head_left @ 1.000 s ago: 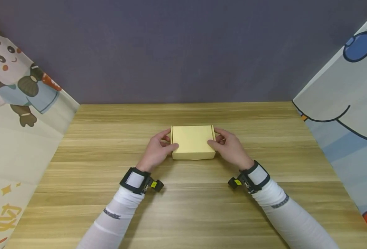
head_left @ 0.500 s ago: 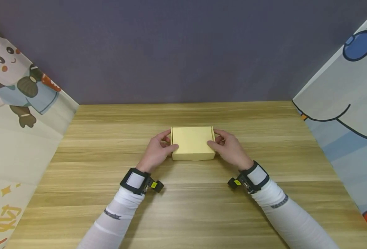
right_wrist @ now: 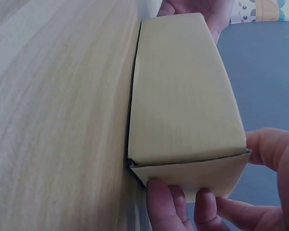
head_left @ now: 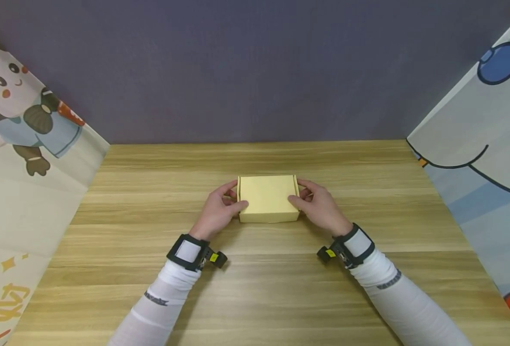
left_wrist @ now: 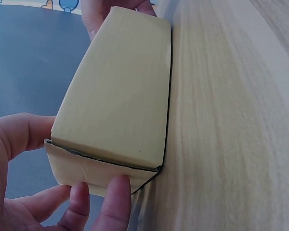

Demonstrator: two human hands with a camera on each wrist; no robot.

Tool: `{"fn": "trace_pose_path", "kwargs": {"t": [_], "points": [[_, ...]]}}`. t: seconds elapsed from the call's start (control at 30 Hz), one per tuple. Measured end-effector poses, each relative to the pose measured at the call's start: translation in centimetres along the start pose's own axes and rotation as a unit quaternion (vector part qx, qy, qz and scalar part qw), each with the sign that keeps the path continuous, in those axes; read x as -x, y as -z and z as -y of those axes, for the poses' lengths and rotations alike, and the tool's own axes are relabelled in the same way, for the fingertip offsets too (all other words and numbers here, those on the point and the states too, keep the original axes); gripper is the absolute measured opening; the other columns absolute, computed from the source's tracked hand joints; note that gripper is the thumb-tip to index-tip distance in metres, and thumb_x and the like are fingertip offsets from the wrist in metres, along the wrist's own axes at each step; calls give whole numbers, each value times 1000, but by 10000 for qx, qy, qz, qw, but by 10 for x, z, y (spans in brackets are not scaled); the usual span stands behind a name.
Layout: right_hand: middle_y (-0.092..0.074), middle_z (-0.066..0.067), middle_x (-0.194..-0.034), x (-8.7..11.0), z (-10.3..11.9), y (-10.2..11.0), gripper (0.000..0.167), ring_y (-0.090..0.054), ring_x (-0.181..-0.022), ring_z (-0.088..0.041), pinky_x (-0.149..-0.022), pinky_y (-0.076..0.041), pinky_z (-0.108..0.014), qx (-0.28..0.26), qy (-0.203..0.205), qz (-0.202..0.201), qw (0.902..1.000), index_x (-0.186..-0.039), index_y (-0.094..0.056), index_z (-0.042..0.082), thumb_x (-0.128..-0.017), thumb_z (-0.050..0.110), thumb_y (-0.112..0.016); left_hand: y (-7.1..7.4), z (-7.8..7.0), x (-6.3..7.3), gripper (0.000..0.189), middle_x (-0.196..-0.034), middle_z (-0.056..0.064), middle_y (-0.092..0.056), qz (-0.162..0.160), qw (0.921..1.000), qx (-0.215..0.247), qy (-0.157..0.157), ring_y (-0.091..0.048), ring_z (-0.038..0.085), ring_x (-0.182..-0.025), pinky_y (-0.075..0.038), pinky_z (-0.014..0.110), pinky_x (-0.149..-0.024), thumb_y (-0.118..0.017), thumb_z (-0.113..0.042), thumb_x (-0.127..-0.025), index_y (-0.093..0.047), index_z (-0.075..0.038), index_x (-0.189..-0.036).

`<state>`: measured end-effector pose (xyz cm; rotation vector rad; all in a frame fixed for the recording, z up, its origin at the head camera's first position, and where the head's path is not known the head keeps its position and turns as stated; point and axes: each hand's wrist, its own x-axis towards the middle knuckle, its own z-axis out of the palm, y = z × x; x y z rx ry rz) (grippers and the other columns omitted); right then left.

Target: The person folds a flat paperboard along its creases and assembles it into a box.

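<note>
A small pale-yellow cardboard box (head_left: 268,194), its lid closed, sits flat on the wooden table in the head view. My left hand (head_left: 218,207) grips its left end, thumb over the top edge and fingers against the end wall. On the opposite end my right hand (head_left: 319,204) holds it the same way. In the left wrist view the box (left_wrist: 115,86) shows its long front side, with the left fingertips (left_wrist: 116,197) on the end flap. The right wrist view shows the right fingertips (right_wrist: 160,197) pressed on the other end of the box (right_wrist: 183,91).
The wood-grain table (head_left: 263,288) spreads around the box. A dark grey-blue panel (head_left: 255,72) rises behind its far edge. Cartoon-printed panels stand at the left (head_left: 30,192) and right (head_left: 475,144). Each wrist wears a strapped camera.
</note>
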<state>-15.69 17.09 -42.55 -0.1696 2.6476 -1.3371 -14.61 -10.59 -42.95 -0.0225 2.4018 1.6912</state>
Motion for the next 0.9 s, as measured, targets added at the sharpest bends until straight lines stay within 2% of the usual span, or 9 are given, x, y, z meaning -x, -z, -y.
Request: {"fn": "trace_pose_path", "kwargs": {"t": [0.27, 0.4, 0.53, 0.63, 0.73, 0.9], "points": [[-57, -9, -101, -1, -3, 3, 67, -57, -87, -22, -66, -50, -29, 80, 25, 99, 9999, -145, -41, 10, -91, 41, -64, -2, 0, -3, 70, -111, 6, -52, 18, 9999, -139, 12, -58, 23, -97, -55, 31, -70, -75, -24, -83, -43, -20, -145], [-58, -9, -103, -1, -4, 6, 68, -59, -91, -22, -71, -52, -29, 131, 7, 144, 9998, -145, -41, 9, -91, 43, -64, -2, -2, -2, 70, -113, 8, -52, 79, 9999, -123, 57, -59, 23, -94, -57, 37, -71, -74, -24, -84, -41, -17, -145], [-60, -9, -106, -1, -4, 13, 70, -62, -93, -22, -73, -53, -29, 243, 66, 116, 9996, -144, -41, 7, -91, 46, -63, 5, -7, -1, 67, -113, 10, -54, 69, 9999, -124, -79, -63, 29, -90, -58, 42, -70, -71, -27, -87, -40, -13, -145], [-61, -9, -107, 0, -1, 21, 68, -63, -90, -23, -69, -54, -30, 292, 207, 41, 9994, -142, -42, 6, -91, 45, -63, 15, -13, 0, 63, -112, 10, -56, -97, 9986, -380, -352, -66, 32, -89, -58, 39, -67, -69, -30, -89, -43, -11, -143], [-63, -8, -106, 2, 4, 31, 60, -63, -89, -23, -66, -54, -32, 459, 403, -27, 9981, -139, -47, 8, -92, 42, -63, 26, -22, 3, 58, -111, 9, -58, -286, 9946, -772, -638, -65, 30, -92, -55, 34, -67, -67, -34, -90, -47, -12, -140], [-65, -5, -104, 6, 17, 47, 52, -64, -91, -22, -74, -54, -35, 1052, 786, 38, 9913, -133, -55, 11, -93, 43, -61, 41, -39, 13, 54, -114, 8, -60, -457, 9821, -1554, -960, -62, 25, -97, -54, 36, -73, -65, -41, -90, -52, -14, -136]]}}
